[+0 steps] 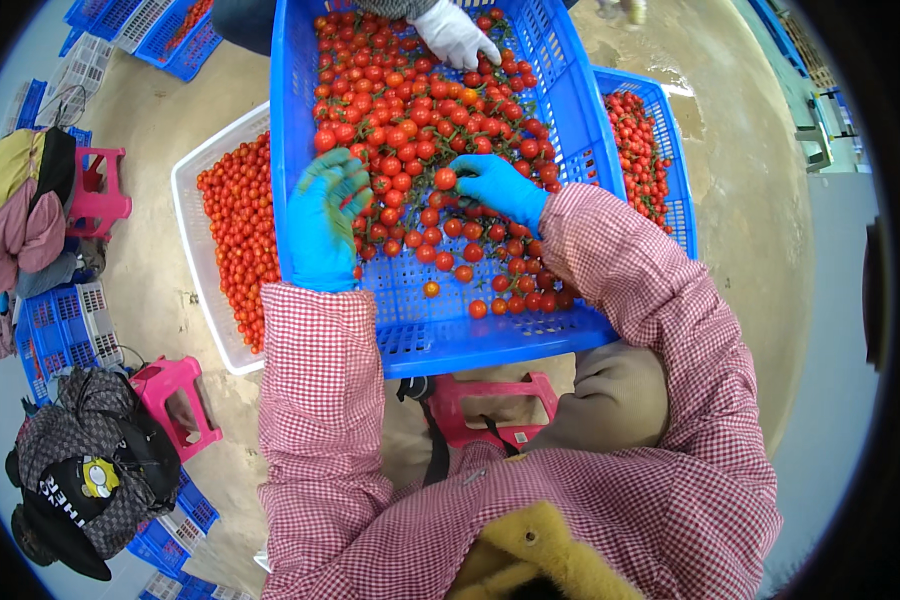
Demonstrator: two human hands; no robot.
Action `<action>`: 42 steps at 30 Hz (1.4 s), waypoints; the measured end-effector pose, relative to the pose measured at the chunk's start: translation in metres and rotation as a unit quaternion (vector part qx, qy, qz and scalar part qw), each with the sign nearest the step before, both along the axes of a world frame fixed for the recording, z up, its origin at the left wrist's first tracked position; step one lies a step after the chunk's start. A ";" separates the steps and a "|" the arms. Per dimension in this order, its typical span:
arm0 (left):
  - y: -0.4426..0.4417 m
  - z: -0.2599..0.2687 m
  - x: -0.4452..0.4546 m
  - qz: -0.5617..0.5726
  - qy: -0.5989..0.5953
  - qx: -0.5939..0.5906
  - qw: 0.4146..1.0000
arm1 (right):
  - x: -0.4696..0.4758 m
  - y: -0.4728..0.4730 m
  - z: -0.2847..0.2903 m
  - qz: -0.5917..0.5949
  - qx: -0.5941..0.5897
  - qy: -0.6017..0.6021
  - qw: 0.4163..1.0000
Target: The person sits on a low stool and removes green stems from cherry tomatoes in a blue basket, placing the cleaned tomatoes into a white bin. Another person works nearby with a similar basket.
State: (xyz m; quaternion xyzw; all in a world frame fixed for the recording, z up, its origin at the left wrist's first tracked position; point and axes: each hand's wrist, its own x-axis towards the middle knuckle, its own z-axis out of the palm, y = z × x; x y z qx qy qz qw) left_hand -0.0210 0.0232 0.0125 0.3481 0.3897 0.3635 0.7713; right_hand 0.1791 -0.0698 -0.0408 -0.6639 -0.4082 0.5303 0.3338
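Note:
A blue plastic crate [427, 364] full of cherry tomatoes [397, 112], many on green stems, lies before me. My left hand [330, 217], in a blue glove with greenish stains on the fingers, hovers at the crate's left side with fingers apart and nothing visibly held. My right hand [499, 187], also blue-gloved, is over the middle of the tomatoes, its thumb and fingertips closed at a red cherry tomato [445, 178]. A single orange tomato [431, 289] lies on the crate's bare mesh floor near me.
A co-worker's white-gloved hand [454, 37] reaches into the crate's far end. Left stands a white bin [195, 217] of loose tomatoes; right, another blue crate [682, 195] of tomatoes. Pink stools [180, 397] and seated people [97, 457] are further left.

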 end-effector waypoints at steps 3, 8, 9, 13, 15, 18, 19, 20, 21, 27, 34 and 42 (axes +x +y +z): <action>-0.010 -0.004 0.015 -0.056 0.054 -0.027 0.997 | 0.008 -0.006 0.019 -0.075 -0.033 0.225 0.971; -0.035 -0.008 0.039 -0.116 0.125 0.113 0.979 | 0.003 -0.013 0.032 -0.061 -0.004 0.264 0.963; -0.041 -0.008 0.043 -0.120 0.145 0.195 0.963 | 0.002 -0.013 0.033 -0.043 0.004 0.229 0.972; -0.047 -0.006 0.043 -0.153 0.202 0.413 0.875 | 0.001 -0.016 0.035 0.022 0.113 0.022 0.993; -0.044 -0.008 0.041 -0.172 0.237 0.429 0.855 | 0.001 -0.019 0.036 0.045 0.153 -0.062 0.985; -0.040 -0.014 0.038 -0.212 0.229 0.334 0.889 | 0.002 -0.021 0.037 0.074 0.162 -0.105 0.978; -0.037 -0.016 0.038 -0.213 0.217 0.309 0.901 | 0.002 -0.020 0.038 0.082 0.177 -0.120 0.974; -0.035 -0.019 0.037 -0.212 0.205 0.283 0.913 | 0.003 -0.020 0.038 0.090 0.188 -0.133 0.969; -0.034 -0.020 0.036 -0.194 0.123 0.181 0.956 | 0.004 -0.019 0.040 0.079 0.207 -0.139 0.965; -0.022 -0.019 0.030 -0.168 -0.141 -0.112 0.969 | 0.053 -0.037 0.067 -0.100 0.329 -0.196 0.918; -0.009 -0.007 0.017 -0.138 -0.218 -0.086 0.962 | 0.140 -0.160 0.060 -0.318 0.120 -0.389 0.856; -0.023 -0.003 0.009 -0.099 -0.102 -0.085 0.986 | 0.123 -0.318 0.081 -0.386 0.019 -0.433 0.814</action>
